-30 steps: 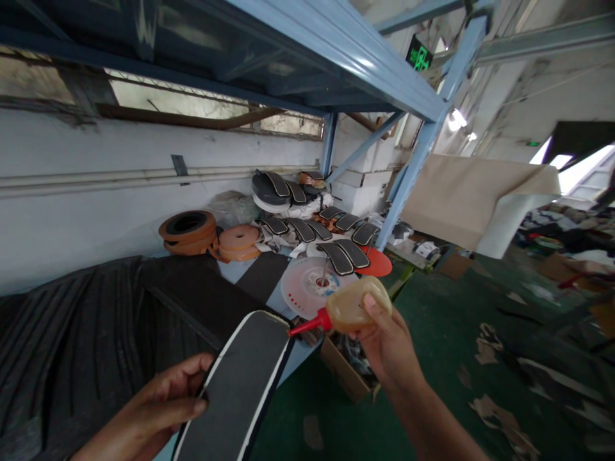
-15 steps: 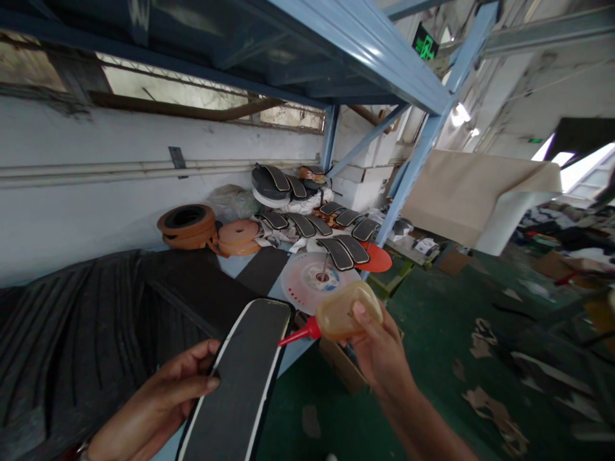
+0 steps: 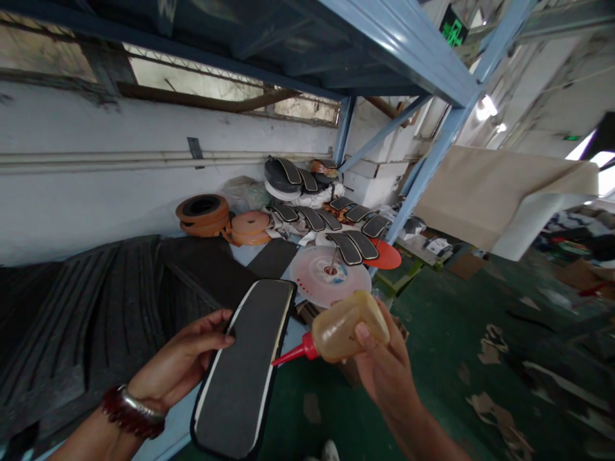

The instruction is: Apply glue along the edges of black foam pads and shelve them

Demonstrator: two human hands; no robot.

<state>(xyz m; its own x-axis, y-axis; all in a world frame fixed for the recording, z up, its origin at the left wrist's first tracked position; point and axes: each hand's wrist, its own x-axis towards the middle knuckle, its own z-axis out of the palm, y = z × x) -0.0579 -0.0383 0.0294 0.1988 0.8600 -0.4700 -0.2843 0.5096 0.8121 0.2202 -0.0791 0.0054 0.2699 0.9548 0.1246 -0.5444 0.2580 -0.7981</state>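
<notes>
My left hand (image 3: 185, 358) grips the left edge of a long dark strap pad (image 3: 240, 371), thumb on its face and fingers beneath. A pale line runs just inside the pad's black border, and its corners are rounded. Held in my right hand (image 3: 384, 358) is a glue bottle (image 3: 348, 326), soft, amber and tipped on its side. Its red nozzle (image 3: 293, 352) points left, with the tip at the pad's right edge, on or just over the pale line. Fingers of both hands are partly hidden behind what they hold.
Several similar dark pads (image 3: 355, 246) lie around a pinkish disc (image 3: 331, 275) and an orange disc (image 3: 384, 255). Brown strap rolls (image 3: 204, 214) sit by the wall. Black ribbed strips (image 3: 86, 307) cover the left of the table. A blue rack post (image 3: 427, 166) rises at right.
The nozzle tip has moved down along the pad's right edge, towards me. The whole pad now shows, its near end included. The view has shifted slightly.
</notes>
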